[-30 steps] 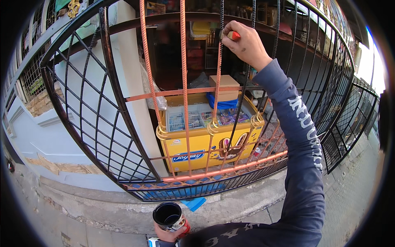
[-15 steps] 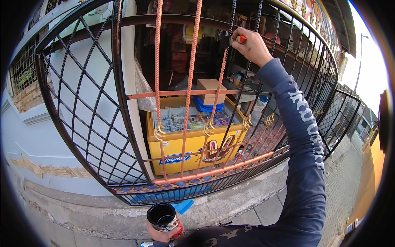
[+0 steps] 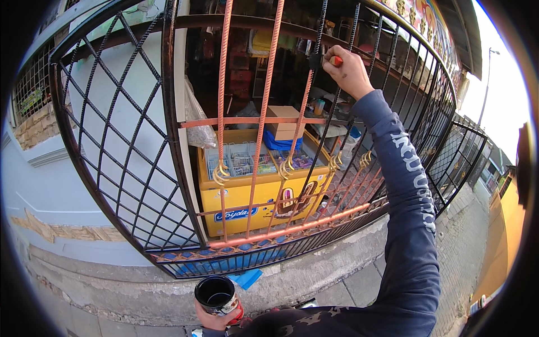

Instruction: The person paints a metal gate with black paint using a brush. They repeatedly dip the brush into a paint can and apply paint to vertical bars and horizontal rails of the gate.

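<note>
My right hand [image 3: 349, 70] is raised to the upper part of a metal window grille and grips a paintbrush [image 3: 336, 60] by its red and yellow handle. Its dark bristles [image 3: 316, 61] touch a twisted bar [image 3: 306, 92], black above that spot and orange-brown below. Down at the lower edge, my left hand [image 3: 212, 320] is wrapped round a paint can [image 3: 216, 293] with a black inside and rim; dark paint seems to be in it. Two bars further left, such as this twisted bar [image 3: 263, 112], are orange-brown along their length, while bars to the right are black at the top.
Behind the grille stand a yellow chest freezer [image 3: 241, 196], a cardboard box [image 3: 283, 121] and a hanging plastic bag [image 3: 197, 121]. A black lattice panel [image 3: 126, 135] juts out on the left. Blue sheeting [image 3: 246, 279] lies on the concrete ledge [image 3: 314, 281]. Paving [image 3: 469, 224] runs along the right.
The view has shifted slightly, so the grille sits a little further right. My right hand keeps the brush at the same bar, its bristles now showing more clearly. The left hand still holds the can.
</note>
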Motion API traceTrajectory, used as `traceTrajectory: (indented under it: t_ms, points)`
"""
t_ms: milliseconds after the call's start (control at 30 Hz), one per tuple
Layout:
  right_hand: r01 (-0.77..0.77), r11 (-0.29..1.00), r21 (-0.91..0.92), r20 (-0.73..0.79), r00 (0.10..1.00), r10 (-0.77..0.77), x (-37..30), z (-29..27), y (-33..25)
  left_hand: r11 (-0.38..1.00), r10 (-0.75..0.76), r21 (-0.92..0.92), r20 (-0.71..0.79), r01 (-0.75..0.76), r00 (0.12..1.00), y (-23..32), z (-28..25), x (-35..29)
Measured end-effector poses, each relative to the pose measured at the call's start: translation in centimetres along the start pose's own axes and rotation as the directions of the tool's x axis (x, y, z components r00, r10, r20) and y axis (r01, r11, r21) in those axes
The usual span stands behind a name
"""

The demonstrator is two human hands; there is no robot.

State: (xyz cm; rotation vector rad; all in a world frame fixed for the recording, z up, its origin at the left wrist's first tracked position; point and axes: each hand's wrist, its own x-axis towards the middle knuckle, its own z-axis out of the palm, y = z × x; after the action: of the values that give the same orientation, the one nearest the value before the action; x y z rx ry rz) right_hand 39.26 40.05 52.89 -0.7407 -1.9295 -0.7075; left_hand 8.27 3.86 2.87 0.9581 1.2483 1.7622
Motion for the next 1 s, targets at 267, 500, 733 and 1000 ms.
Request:
traceTrajectory:
  t_ms: [267, 500, 733, 1000]
  points:
    - [-0.022, 0.998, -0.063, -0.091, 0.996, 0.016, -0.3, 0.3, 0.3, 0.999, 0.026, -0.020, -0.002, -0.026, 1.000, -0.2, -0.2, -0.7]
    - [-0.011, 0.999, -0.031, 0.011, 1.000, 0.012, -1.7, 0.7, 0.2, 1.000, 0.001, -0.002, -0.008, -0.001, 1.000, -0.9, -0.8, -0.8]
    - [-0.019, 0.999, -0.036, 0.003, 1.000, 0.019, -2.7, 1.2, 0.3, 0.999, 0.038, -0.009, 0.002, -0.038, 0.999, 1.0, -0.6, -1.0]
    - [-0.069, 0.996, 0.052, -0.007, 0.998, 0.070, -4.2, 1.2, 0.4, 0.999, 0.034, -0.014, 0.004, -0.033, 0.999, 1.1, -0.7, -1.1]
